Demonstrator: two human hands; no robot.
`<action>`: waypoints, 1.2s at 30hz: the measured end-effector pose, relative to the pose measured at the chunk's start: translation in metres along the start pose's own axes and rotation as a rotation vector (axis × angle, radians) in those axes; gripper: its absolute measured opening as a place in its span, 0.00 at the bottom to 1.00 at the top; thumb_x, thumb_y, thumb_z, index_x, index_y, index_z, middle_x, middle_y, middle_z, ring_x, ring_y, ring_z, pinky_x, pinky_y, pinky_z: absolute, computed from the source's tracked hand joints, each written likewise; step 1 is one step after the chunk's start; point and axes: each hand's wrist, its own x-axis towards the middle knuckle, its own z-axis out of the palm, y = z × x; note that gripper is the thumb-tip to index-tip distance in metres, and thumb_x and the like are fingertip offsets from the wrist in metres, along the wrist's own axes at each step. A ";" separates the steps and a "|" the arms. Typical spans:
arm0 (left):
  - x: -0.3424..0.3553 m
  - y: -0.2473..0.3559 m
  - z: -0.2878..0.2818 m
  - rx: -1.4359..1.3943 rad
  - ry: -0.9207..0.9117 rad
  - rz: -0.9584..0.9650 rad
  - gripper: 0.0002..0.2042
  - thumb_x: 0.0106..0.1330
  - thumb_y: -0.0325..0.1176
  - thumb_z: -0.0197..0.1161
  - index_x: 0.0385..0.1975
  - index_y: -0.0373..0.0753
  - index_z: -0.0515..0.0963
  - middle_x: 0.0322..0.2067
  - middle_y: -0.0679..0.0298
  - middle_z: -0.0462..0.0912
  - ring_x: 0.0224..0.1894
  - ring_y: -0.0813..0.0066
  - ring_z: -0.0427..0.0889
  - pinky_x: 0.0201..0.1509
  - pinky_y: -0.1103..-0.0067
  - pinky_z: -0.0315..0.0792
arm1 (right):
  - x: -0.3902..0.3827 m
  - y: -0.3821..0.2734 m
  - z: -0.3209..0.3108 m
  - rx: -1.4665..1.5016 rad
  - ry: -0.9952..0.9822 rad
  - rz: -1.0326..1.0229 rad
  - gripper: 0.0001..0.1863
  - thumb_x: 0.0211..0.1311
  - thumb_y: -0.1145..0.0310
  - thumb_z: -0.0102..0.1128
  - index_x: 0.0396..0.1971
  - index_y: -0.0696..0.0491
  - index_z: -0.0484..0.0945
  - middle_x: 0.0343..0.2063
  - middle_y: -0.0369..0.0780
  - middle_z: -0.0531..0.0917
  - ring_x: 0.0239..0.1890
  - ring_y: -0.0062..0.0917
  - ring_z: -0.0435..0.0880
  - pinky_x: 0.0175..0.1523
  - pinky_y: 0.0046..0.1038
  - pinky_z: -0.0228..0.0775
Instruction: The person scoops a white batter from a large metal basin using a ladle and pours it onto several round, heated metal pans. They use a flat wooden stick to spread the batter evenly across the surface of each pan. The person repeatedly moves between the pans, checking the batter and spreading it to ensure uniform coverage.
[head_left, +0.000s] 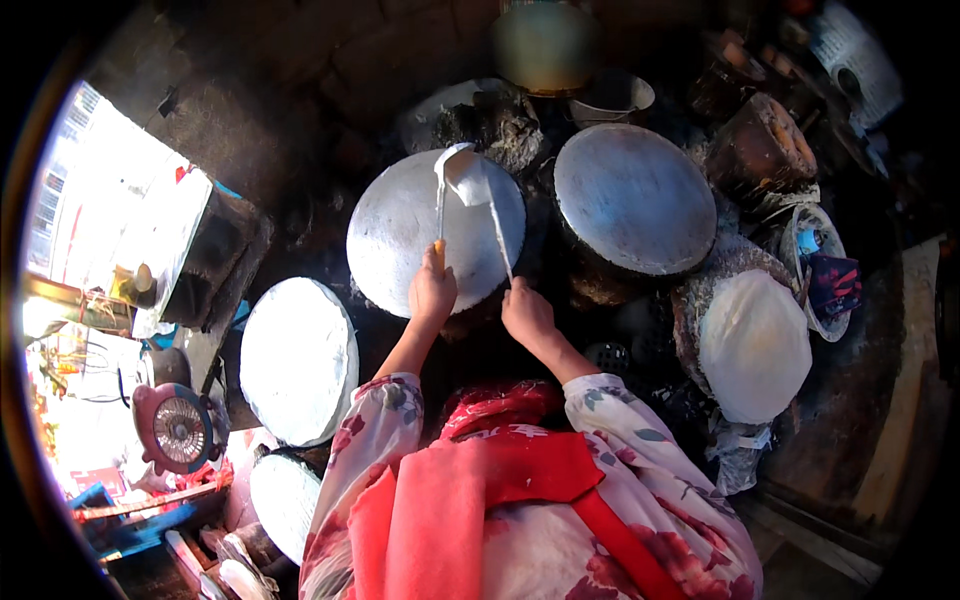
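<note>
The fingers of the left hand [432, 295] are closed round the orange handle of a stick [440, 212], and those of the right hand [528, 316] are curled on the low end of a white rod [500, 238]. The stick points almost straight to 12 o'clock; the rod's long axis leans to 11, so the two draw together at a white-coated scoop [468, 180] (which one it belongs to, I cannot tell). All of this lies over the upper half of a round grey griddle [390, 250], at 11 from the middle of the view. A second griddle [636, 200] stands at 2, a pale round sheet [755, 345] just past 3, a white disc [298, 362] between 8 and 9, and a fan [178, 430] at 8, below bright daylight. Both forearms rise from 6 in flowered sleeves, the left slanting toward 1, the right toward 11, wrists well apart.
</note>
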 end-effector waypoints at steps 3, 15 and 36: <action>0.002 -0.028 -0.013 0.013 0.018 -0.017 0.27 0.58 0.31 0.56 0.60 0.41 0.61 0.38 0.44 0.79 0.42 0.45 0.78 0.44 0.63 0.71 | 0.005 -0.007 -0.002 -0.015 0.025 -0.046 0.10 0.61 0.66 0.47 0.32 0.59 0.68 0.23 0.51 0.80 0.28 0.47 0.80 0.35 0.45 0.72; -0.008 -0.073 -0.072 0.033 0.019 -0.138 0.29 0.58 0.34 0.61 0.60 0.38 0.60 0.37 0.41 0.79 0.41 0.46 0.79 0.43 0.65 0.73 | 0.025 -0.038 -0.009 -0.194 -0.036 -0.115 0.11 0.58 0.70 0.45 0.35 0.61 0.72 0.23 0.50 0.81 0.30 0.43 0.82 0.36 0.41 0.74; -0.095 -0.050 -0.107 -0.204 0.098 -0.323 0.26 0.60 0.30 0.60 0.58 0.33 0.63 0.51 0.49 0.74 0.55 0.62 0.74 0.57 0.76 0.65 | 0.072 -0.038 -0.032 -0.363 -0.246 -0.294 0.12 0.55 0.72 0.46 0.38 0.62 0.73 0.25 0.52 0.82 0.32 0.42 0.83 0.38 0.38 0.75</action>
